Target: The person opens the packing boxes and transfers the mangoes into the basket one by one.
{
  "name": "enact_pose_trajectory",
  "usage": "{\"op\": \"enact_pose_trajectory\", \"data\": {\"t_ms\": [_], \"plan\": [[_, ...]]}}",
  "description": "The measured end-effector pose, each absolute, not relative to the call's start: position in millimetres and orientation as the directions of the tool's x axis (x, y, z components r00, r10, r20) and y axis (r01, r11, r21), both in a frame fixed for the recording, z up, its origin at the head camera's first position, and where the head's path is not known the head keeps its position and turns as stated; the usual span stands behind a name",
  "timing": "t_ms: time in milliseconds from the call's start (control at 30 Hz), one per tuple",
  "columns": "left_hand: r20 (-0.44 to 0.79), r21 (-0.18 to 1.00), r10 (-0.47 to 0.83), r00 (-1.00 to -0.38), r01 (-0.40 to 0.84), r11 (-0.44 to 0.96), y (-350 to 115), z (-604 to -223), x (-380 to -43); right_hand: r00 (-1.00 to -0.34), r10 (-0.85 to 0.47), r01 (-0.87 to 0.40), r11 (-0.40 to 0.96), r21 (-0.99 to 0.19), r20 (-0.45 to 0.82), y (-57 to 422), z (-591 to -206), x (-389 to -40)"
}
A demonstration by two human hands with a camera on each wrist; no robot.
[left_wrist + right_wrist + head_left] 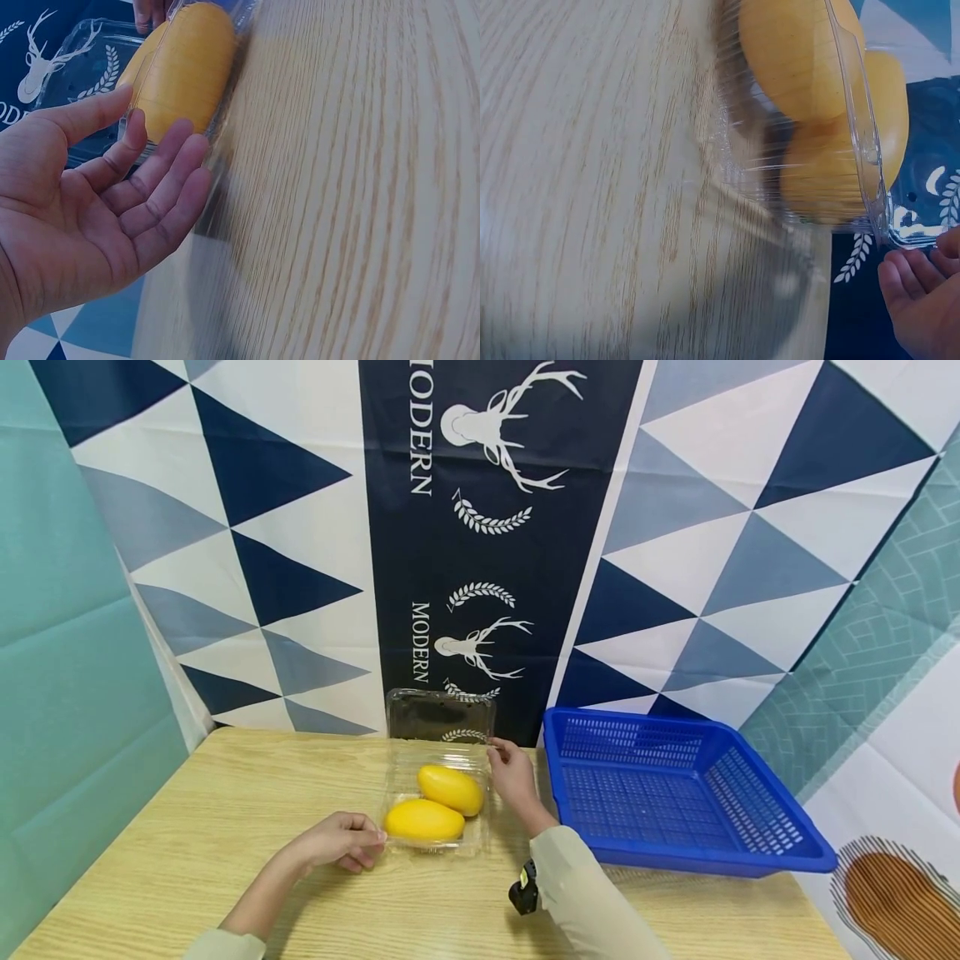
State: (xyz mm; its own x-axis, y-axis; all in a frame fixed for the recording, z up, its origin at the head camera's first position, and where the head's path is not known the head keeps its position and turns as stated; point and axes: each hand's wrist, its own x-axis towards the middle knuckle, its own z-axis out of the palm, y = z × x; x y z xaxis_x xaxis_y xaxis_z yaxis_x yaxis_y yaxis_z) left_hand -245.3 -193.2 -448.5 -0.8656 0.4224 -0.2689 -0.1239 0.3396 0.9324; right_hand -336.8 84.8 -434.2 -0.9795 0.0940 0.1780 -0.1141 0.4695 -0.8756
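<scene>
A clear plastic clamshell container [480, 839] lies on the table with its lid [420, 714] raised at the back. Two yellow mangoes, a front mango [424, 821] and a rear mango [451, 789], sit side by side in its base. At the front left corner, my left hand [341, 842] pinches the rim between thumb and index finger; the other fingers [176, 202] are loosely bent. My right hand [514, 777] holds the lid's right edge near the hinge between thumb and fingers. In the right wrist view this hand [930, 300] is partly cut off.
A blue plastic basket [697, 857] with slotted walls stands on the right of the wooden table [225, 793], close to my right forearm. Behind the table hangs a patterned cloth [300, 568] with triangles and deer heads. A black device [523, 893] is on the right wrist.
</scene>
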Motion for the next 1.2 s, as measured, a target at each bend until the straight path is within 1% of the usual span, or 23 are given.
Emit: {"op": "enact_pose_trajectory", "data": {"t_ms": [400,600,733,1200], "plan": [[-0.280,0.928,0.407,-0.869,-0.136,0.347,-191.6,-449.0,-242.9,-0.987,0.086,-0.079,0.465,-0.882,0.134,88.0,-436.8,-336.2],[-0.281,0.928,0.411,-0.867,-0.135,0.349,-191.6,-449.3,-242.1,-0.989,0.053,-0.090,0.511,-0.855,0.136,89.3,-438.0,-335.7],[-0.280,0.928,0.413,-0.866,-0.135,0.347,-191.4,-449.3,-241.2,-0.993,0.040,-0.074,0.530,-0.845,0.113,89.8,-438.4,-334.3],[-0.275,0.925,0.418,-0.866,-0.120,0.360,-190.0,-450.0,-237.0,-0.997,0.051,-0.031,0.493,-0.869,0.064,91.1,-444.7,-334.7]]}}
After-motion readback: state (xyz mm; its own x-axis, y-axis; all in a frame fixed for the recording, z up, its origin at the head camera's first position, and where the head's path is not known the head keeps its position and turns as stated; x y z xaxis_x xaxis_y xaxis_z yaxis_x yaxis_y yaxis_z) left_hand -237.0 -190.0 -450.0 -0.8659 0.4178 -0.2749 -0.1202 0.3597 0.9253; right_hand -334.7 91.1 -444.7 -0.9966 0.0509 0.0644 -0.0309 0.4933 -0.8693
